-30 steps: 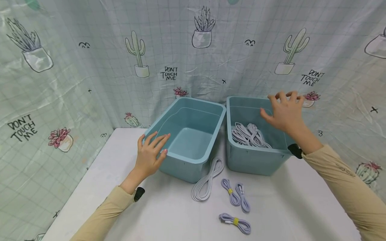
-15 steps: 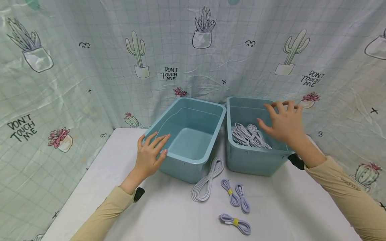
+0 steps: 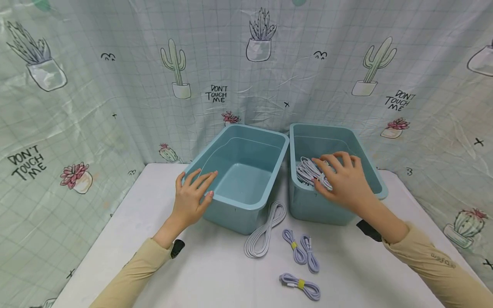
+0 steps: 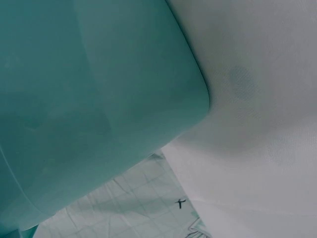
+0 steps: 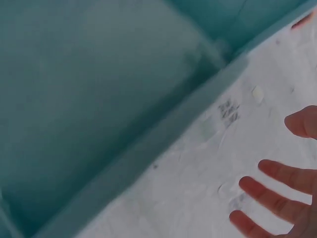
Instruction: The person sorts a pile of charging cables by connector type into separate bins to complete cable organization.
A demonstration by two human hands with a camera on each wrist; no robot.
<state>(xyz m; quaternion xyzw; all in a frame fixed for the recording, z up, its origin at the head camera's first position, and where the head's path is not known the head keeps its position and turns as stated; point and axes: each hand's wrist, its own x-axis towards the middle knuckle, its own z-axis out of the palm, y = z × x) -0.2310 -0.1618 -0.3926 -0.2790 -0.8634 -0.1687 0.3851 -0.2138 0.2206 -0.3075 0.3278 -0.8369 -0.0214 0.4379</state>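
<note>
My left hand [image 3: 188, 199], fingers relaxed and spread, is at the near left corner of the left blue bin [image 3: 231, 202], whose inside is bare. In the left wrist view the bin's wall [image 4: 114, 104] shows, but no hand. My right hand [image 3: 348, 184] hovers over the near rim of the right blue bin [image 3: 313, 207], fingertips overlapping the bundled white cables [image 3: 305, 169] inside. Its fingers are loosely bent and apart, and the right wrist view shows no object among the right fingers [image 5: 277, 198].
On the white table [image 3: 215, 273], a coiled white cable [image 3: 257, 246] lies between the bins. Nearer are lilac cables with yellow ties, one upright [image 3: 294, 246] and one sideways [image 3: 308, 287], plus another lilac cable [image 3: 310, 253]. A cactus-print curtain [image 3: 231, 55] hangs behind.
My right hand has come down and leftward from above the right bin's far right side to its near rim by the cables. My left hand has stayed in place.
</note>
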